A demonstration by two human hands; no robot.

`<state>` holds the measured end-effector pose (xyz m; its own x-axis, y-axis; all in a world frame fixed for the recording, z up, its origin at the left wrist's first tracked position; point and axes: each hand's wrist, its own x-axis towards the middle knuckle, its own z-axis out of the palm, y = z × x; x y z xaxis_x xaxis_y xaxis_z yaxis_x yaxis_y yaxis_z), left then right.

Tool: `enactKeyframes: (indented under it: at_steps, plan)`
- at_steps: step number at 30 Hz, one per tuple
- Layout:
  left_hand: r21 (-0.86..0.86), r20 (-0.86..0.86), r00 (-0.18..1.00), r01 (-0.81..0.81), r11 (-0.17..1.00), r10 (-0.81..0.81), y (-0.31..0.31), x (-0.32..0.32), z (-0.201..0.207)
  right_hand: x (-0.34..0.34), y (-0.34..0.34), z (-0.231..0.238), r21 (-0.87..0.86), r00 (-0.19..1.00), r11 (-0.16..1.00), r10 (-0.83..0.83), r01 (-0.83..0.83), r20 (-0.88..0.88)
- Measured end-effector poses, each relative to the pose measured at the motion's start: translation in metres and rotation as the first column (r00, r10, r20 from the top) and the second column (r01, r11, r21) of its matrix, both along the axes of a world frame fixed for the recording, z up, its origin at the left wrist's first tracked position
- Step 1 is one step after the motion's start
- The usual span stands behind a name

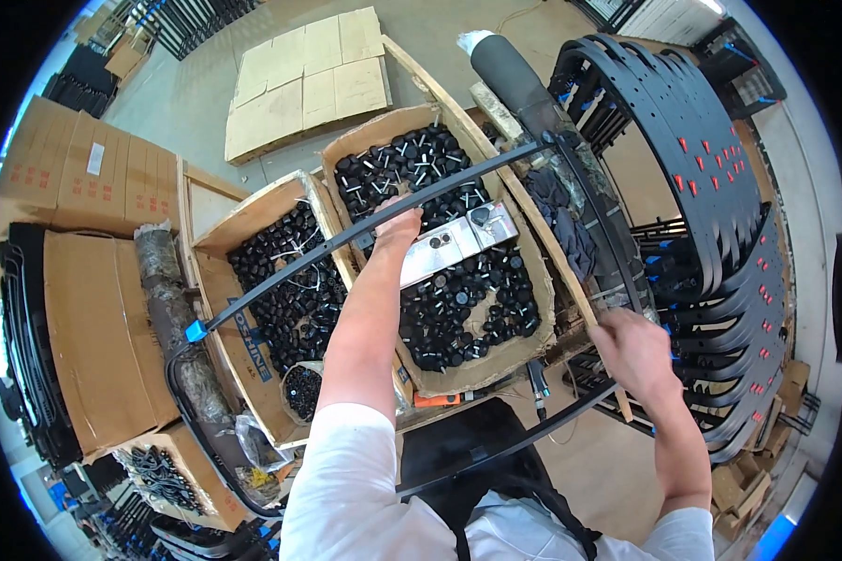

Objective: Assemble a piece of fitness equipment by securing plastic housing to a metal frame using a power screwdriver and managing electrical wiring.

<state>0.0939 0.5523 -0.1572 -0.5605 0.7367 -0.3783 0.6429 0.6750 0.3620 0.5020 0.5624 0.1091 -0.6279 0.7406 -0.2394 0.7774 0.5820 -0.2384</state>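
Observation:
A black metal tube frame [452, 180] with bent corners lies across two bins in front of me. My left hand [399, 227] is at its far bar, above a cardboard-lined bin [540, 280] of black round feet with threaded studs. Its fingers are curled and partly hidden by the bar, so what they hold cannot be made out. My right hand [634, 353] is closed round the frame's right side, beside the wooden rail. A silver metal plate [458, 245] with a few black feet on it bridges the bin, close to my left hand.
To the left stands a second bin [217, 234] of black parts with a small bag [302, 391] of tiny ones. A power tool [538, 381] hangs at the near edge. Curved black frames [711, 168] with red pieces are stacked right; wrapped rolls [173, 318] and cartons [103, 327] flank the left.

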Motion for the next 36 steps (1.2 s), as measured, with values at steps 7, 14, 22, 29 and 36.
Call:
enactKeyframes:
  at_steps: [7, 14, 22, 29, 36]
  plan:
    - [0.390, 0.275, 0.858, -0.512, 0.766, 0.434, -0.015, 0.008, 0.021, -0.137, 0.028, -0.097, 0.081, 0.917, 0.944, 0.330, -0.320, -0.224]
    - [0.501, 0.387, 0.887, -0.432, 0.750, 0.253, -0.150, 0.137, 0.088, -0.281, 0.078, -0.248, 0.492, 0.925, 0.790, 0.364, -0.366, 0.104]
    - [0.275, 0.744, 0.664, -0.400, 0.874, 0.069, -0.322, 0.161, 0.174, -0.297, 0.083, -0.259, 0.594, 0.874, 0.662, 0.458, -0.457, 0.162]
    - [0.279, 0.595, 0.796, -0.338, 0.899, 0.114, -0.375, 0.138, 0.190, -0.267, -0.059, -0.089, -0.088, 0.753, 0.819, 0.471, -0.566, -0.459]
    - [0.370, 0.623, 0.781, -0.245, 0.896, -0.043, -0.418, 0.125, 0.191, -0.345, -0.068, -0.063, 0.094, 0.694, 0.772, 0.611, -0.628, -0.381]
